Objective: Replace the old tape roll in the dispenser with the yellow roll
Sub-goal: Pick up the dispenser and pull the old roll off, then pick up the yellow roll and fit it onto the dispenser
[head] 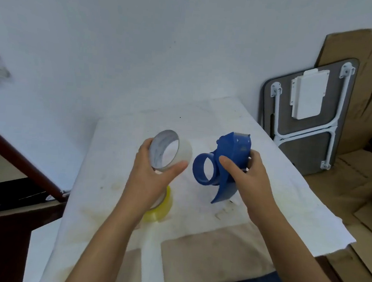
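Note:
My left hand point(154, 169) holds the old clear tape roll point(181, 150) above the table, its white core facing me, thumb under its rim. My right hand point(248, 177) grips the blue tape dispenser point(233, 153) by its body, just right of the clear roll. The dispenser's round blue hub point(199, 169) is bare, with no roll on it, and its handle points down toward the table. The yellow roll point(162, 209) lies flat on the table beneath my left wrist, which covers part of it.
The table is covered with a white cloth point(264, 213) with stains and a tan patch near the front edge. A folded grey table point(305, 112) and flattened cardboard point(360, 176) lean at the right. A dark wooden frame point(19, 156) stands at the left.

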{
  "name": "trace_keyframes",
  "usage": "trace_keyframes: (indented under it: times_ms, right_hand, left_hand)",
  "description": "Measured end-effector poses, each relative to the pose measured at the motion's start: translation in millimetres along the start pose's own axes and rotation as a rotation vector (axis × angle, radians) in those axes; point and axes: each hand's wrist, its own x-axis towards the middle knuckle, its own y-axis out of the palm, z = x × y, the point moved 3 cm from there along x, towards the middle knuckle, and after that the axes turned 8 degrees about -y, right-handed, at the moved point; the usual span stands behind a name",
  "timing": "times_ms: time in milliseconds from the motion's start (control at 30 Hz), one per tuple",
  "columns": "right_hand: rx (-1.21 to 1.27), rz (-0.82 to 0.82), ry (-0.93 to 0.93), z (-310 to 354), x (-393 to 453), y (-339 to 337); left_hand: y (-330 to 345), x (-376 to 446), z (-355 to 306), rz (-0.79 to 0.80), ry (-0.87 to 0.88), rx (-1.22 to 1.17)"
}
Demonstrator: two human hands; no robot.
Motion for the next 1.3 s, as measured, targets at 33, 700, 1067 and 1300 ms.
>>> trace_keyframes:
  times_ms: [33,700,1067,1300]
  right_hand:
    - [0.044,-0.015,0.012,1.2,2.4,1.3]
    - [0.157,0.060,0.101,-3.9,-2.5,30.6]
    - [0.242,0.154,0.166,-13.7,-7.7,26.4]
    - [0.420,0.375,0.210,2.7,-15.1,34.5]
  left_hand:
    - [-8.9,13.0,0.5,-0.005,-0.029,0.082]
    - [-39.1,122.6,68.0,0.010,-0.270,0.643]
    - [-47.1,48.4,27.2,-0.035,0.048,0.154]
    - [-14.2,-3.6,8.8,0.400,-0.387,-0.524]
